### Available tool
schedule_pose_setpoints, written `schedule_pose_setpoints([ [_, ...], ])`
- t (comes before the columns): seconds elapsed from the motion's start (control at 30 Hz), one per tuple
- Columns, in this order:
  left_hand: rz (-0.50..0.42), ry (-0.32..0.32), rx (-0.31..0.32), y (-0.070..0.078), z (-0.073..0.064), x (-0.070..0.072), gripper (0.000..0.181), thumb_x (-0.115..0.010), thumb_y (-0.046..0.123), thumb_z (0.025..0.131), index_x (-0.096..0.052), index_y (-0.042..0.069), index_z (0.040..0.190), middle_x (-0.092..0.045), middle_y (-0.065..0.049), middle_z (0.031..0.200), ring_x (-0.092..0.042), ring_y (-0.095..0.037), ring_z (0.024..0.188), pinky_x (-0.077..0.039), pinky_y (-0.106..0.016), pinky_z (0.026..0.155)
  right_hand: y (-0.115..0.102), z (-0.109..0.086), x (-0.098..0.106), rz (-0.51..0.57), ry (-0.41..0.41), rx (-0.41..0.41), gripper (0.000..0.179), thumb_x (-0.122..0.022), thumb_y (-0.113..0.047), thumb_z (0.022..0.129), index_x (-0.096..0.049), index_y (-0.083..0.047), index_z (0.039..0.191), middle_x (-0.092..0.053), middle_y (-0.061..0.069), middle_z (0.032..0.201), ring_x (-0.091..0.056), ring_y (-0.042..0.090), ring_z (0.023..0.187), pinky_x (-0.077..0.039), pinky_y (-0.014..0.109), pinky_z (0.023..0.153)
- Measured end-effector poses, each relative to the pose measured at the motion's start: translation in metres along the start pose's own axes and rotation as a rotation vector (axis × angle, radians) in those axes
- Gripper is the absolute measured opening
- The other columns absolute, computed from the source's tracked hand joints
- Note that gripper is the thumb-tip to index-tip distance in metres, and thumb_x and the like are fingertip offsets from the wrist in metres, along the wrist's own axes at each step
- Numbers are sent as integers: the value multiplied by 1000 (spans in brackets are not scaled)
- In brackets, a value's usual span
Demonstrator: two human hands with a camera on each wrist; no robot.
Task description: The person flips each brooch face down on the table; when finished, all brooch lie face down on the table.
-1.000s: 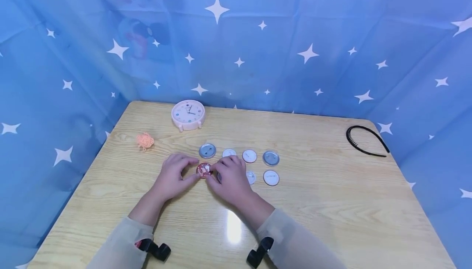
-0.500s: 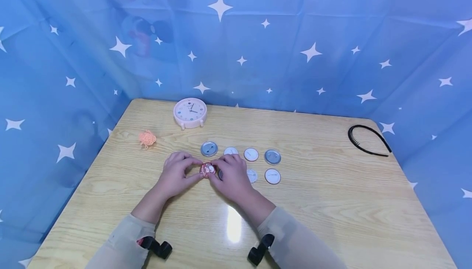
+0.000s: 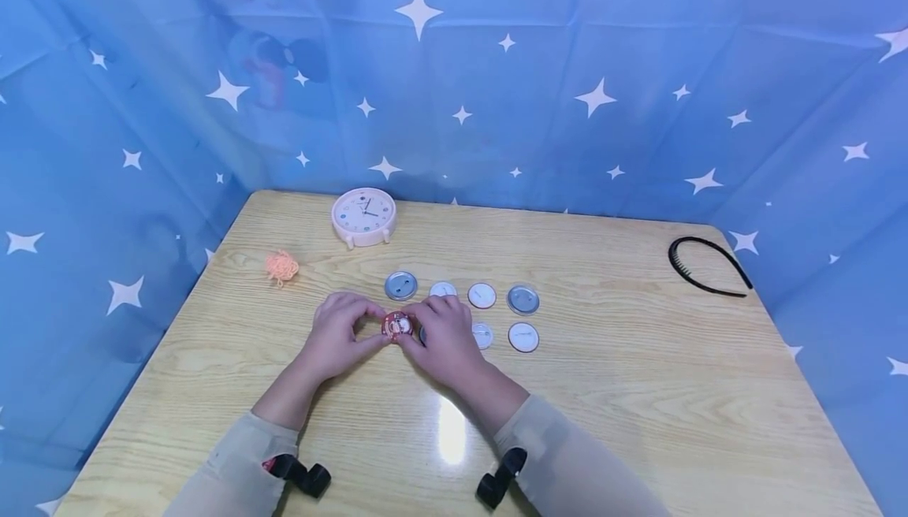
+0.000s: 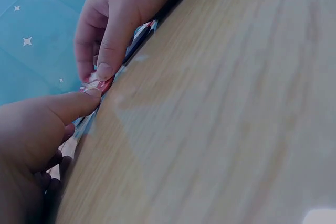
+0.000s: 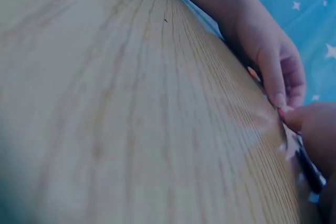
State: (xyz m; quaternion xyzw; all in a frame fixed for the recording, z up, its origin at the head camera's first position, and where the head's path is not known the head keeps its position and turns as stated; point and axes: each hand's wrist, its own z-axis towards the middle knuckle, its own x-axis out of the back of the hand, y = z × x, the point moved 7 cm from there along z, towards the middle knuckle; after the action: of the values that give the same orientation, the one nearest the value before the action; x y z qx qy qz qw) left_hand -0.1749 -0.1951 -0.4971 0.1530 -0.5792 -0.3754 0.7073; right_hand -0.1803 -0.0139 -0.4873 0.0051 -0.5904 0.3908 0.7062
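A round red button badge (image 3: 397,327) with a printed picture lies face up between my two hands in the head view. My left hand (image 3: 339,337) pinches its left edge with thumb and forefinger. On the opposite edge, my right hand (image 3: 445,342) grips it with thumb and fingertips. In the left wrist view the badge (image 4: 98,84) appears slightly tilted, close over the table, partly covered by fingertips. Just behind the hands lie a silver-backed badge (image 3: 400,286) and a white-backed badge (image 3: 443,289). Another badge (image 3: 423,336) is mostly hidden under my right hand.
More badges lie pin side up to the right, including a white one (image 3: 481,295), a silver one (image 3: 523,300) and a white one (image 3: 523,337). A pink clock (image 3: 364,217) and a peach yarn bundle (image 3: 282,265) sit at the back left, a black headband (image 3: 709,266) at the far right.
The red badge has turned between the fingers and shifted slightly right. Both hands keep hold of it, and the other things stay put.
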Motion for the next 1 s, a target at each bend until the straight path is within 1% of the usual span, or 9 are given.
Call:
schedule_pose_setpoints([
  [0.13,-39,4,3,-1,0,-1,30,-96,19,78,-71,23,95,-71,5,101,-54,-30,117,-29,-57,106,-3,0,4,66,53,44,26,-83,-29,94,-78,-22,118,-73,-9,99,-56,21,104,-40,46,99],
  [0.2,-56,9,5,0,0,0,30,-95,16,78,-69,23,92,-68,8,95,-55,-29,115,-28,-56,106,-4,0,6,91,79,64,23,-83,-23,93,-79,-21,116,-74,-8,96,-56,20,101,-41,46,96],
  [0.3,-72,20,6,1,0,1,27,-92,13,80,-69,22,90,-66,10,91,-56,-29,114,-29,-56,106,-5,-1,8,113,100,77,22,-82,-20,94,-79,-21,116,-74,-9,93,-56,18,97,-42,43,92],
  [0.5,-90,46,-2,2,-1,4,21,-89,10,83,-76,22,95,-73,8,99,-59,-29,113,-31,-58,106,-6,0,6,142,88,75,19,-78,-21,97,-77,-20,116,-69,-12,88,-57,16,95,-43,41,89],
  [0.67,-104,74,-33,2,-1,5,17,-86,9,86,-80,22,96,-77,8,101,-61,-27,111,-34,-56,104,-6,1,7,161,103,89,11,-78,-20,98,-77,-20,109,-74,-11,93,-59,17,97,-44,43,90],
  [0.8,-107,91,-55,2,-1,6,18,-85,8,86,-81,21,97,-78,7,102,-63,-24,106,-37,-53,101,-6,0,8,153,116,102,8,-78,-20,97,-78,-21,105,-75,-10,96,-60,17,96,-44,43,88],
  [1.0,-114,108,-81,3,-1,7,19,-86,6,85,-83,19,99,-79,5,103,-65,-24,103,-41,-50,97,-5,0,8,133,120,96,8,-78,-21,98,-79,-23,105,-74,-11,93,-58,16,92,-44,42,85],
])
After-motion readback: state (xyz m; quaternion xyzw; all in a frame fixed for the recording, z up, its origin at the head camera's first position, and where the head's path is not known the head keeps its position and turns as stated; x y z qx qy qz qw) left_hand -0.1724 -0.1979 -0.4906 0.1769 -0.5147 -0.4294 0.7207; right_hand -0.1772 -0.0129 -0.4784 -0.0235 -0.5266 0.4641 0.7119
